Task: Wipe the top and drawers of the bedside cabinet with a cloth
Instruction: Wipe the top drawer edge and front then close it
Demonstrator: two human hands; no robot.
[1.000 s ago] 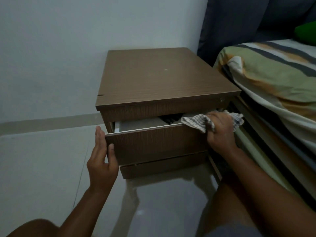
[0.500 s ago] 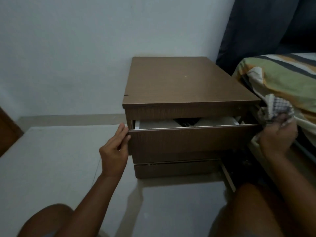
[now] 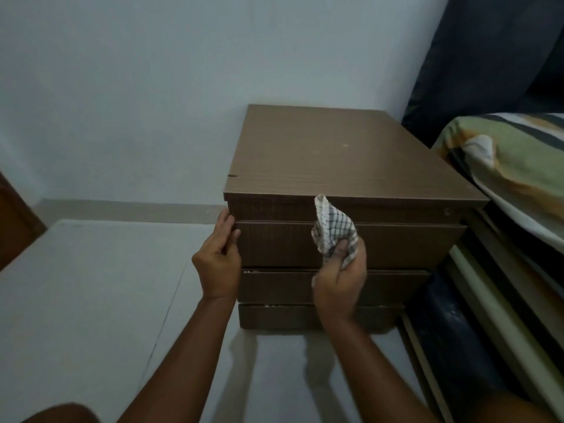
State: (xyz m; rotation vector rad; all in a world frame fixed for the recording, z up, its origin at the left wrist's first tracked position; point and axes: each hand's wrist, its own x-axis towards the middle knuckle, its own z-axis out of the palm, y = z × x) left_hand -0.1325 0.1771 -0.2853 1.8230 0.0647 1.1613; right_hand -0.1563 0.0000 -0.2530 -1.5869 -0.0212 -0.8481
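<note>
The brown wooden bedside cabinet (image 3: pixel 345 160) stands against the pale wall, its top bare. Its top drawer (image 3: pixel 403 245) is pushed in flush with the front, and two lower drawer fronts sit below it. My left hand (image 3: pixel 218 257) rests flat against the left edge of the top drawer front, fingers together, holding nothing. My right hand (image 3: pixel 340 279) is in front of the top drawer's middle, holding a bunched white checked cloth (image 3: pixel 332 227) that sticks up to the cabinet's top edge.
A bed with a striped green and orange cover (image 3: pixel 512 166) stands close on the right, its frame rails (image 3: pixel 476 288) beside the cabinet. A dark curtain (image 3: pixel 494 50) hangs behind. Pale tiled floor (image 3: pixel 100 300) lies to the left. A brown door edge (image 3: pixel 15 227) shows far left.
The top drawer was open and is now pushed shut. My right hand carried the cloth from the drawer's right end to its front middle. The camera view shifted left.
</note>
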